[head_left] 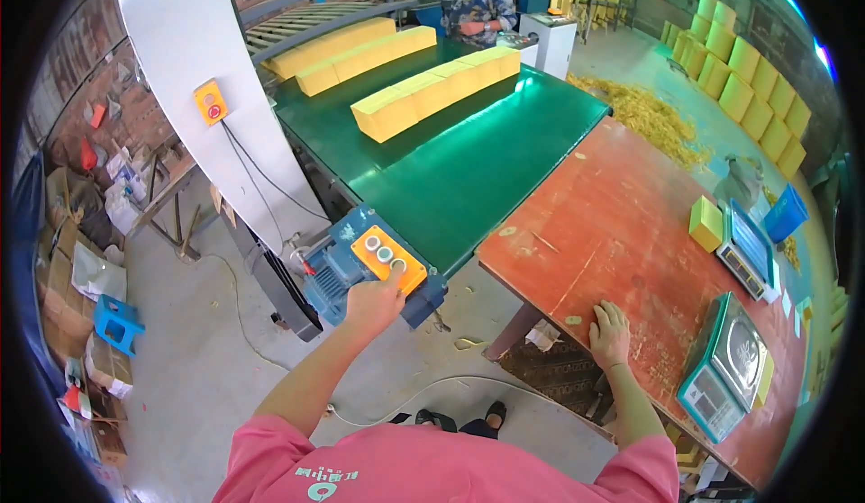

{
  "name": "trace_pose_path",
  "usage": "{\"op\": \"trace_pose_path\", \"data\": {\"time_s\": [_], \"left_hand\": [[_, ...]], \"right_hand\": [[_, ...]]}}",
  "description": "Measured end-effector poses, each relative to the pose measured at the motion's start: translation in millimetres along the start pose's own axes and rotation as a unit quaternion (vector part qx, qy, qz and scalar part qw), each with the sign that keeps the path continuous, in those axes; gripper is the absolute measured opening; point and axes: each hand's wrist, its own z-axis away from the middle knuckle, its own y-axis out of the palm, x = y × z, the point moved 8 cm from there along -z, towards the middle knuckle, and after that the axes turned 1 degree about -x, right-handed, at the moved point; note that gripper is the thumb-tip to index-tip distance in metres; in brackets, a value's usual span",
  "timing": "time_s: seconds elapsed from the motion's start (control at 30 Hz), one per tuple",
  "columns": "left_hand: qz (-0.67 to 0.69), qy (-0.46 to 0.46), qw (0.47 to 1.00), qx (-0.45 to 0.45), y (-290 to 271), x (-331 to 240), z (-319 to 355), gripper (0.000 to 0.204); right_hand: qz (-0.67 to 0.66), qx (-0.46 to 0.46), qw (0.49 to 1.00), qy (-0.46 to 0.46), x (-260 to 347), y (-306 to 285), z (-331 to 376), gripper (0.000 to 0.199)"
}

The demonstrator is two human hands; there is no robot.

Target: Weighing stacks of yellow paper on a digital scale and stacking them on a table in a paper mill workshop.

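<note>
My left hand (377, 305) is at an orange push-button box (389, 259) mounted by a blue motor (338, 273). One finger is stretched onto the lowest button, with the other fingers curled in and holding nothing. Lying on the edge of a worn red table (577, 224) is my right hand (611, 334), fingers apart. Beyond the box runs a green conveyor belt (450, 179). A row of yellow blocks (437, 93) sits across the belt, and another yellow row (365, 57) lies farther back.
Two scales, one green-edged (725, 368) and one blue-topped (748, 242), stand on the table beside a yellow block (705, 224) and a blue cup (786, 213). A white machine frame (194, 71) with a stop button rises at left. A masked person (478, 8) stands beyond the belt. Cables cross the floor.
</note>
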Motion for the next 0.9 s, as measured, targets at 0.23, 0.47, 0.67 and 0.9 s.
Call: {"op": "trace_pose_path", "data": {"time_s": [0.23,0.47,0.67,0.9], "left_hand": [[-0.004,0.009,1.000,-0.008,3,-4,-3,0.052],[-0.007,0.000,1.000,-0.011,2,-3,-2,0.052],[0.008,0.012,0.999,-0.043,6,-2,-4,0.051],[0.008,-0.013,1.000,-0.024,10,4,4,0.056]], "right_hand": [[-0.006,-0.009,1.000,0.004,-5,2,1,0.037],[-0.002,-0.010,1.000,-0.005,-2,-1,0,0.037],[-0.003,-0.012,1.000,-0.007,1,-1,0,0.037],[0.005,-0.012,1.000,-0.013,-2,4,-2,0.037]]}}
